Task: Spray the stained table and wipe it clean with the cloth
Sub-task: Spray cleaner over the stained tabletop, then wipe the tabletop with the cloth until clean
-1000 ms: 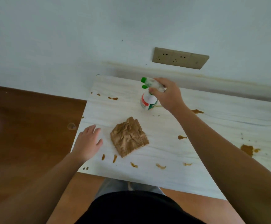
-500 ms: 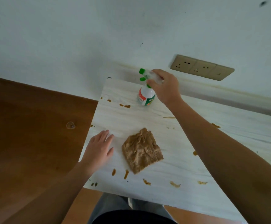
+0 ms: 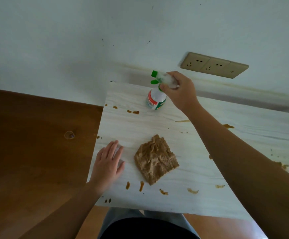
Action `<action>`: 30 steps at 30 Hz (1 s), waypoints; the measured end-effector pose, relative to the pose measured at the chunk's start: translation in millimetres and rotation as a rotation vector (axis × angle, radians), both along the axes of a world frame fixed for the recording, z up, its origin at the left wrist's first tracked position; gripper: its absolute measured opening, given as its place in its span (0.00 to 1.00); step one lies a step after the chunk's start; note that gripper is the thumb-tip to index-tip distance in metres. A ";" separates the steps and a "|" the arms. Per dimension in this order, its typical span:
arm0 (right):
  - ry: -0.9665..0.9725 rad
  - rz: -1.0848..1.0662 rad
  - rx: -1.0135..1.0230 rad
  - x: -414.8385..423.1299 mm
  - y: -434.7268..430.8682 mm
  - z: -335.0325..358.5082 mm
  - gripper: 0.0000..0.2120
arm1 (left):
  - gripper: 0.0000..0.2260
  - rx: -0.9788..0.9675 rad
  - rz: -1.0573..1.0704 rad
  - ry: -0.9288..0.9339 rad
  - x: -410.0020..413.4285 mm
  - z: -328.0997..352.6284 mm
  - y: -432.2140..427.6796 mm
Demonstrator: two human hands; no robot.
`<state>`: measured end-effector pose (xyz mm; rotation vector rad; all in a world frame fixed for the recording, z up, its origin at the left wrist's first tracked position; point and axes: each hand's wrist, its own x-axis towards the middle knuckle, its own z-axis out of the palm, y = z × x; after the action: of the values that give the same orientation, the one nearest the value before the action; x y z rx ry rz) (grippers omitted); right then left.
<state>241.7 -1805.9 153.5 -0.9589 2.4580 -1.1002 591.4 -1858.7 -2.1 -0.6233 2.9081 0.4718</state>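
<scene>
the bottle (image 3: 156, 99) is gripped at the neck by the right hand (image 3: 180, 91), near the table's (image 3: 209, 195) far left corner. the left hand (image 3: 108, 163) is laid flat, empty. the cloth (image 3: 155, 159), mid-table, is judged soft and light; it is best pinched at an edge.

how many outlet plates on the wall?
3 wall outlet plates in one row above the table's far edge, behind the right hand: left, middle, right. None look hidden.
</scene>
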 end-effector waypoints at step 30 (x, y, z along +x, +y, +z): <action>-0.567 -0.396 0.402 148.0 151.2 -104.2 0.15 | 0.27 -0.051 -0.035 0.011 1.7 9.2 -2.6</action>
<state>389.7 -1654.7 49.3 -0.0230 2.2826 -0.7834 593.1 -1861.3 7.1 -0.5780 2.9443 0.3985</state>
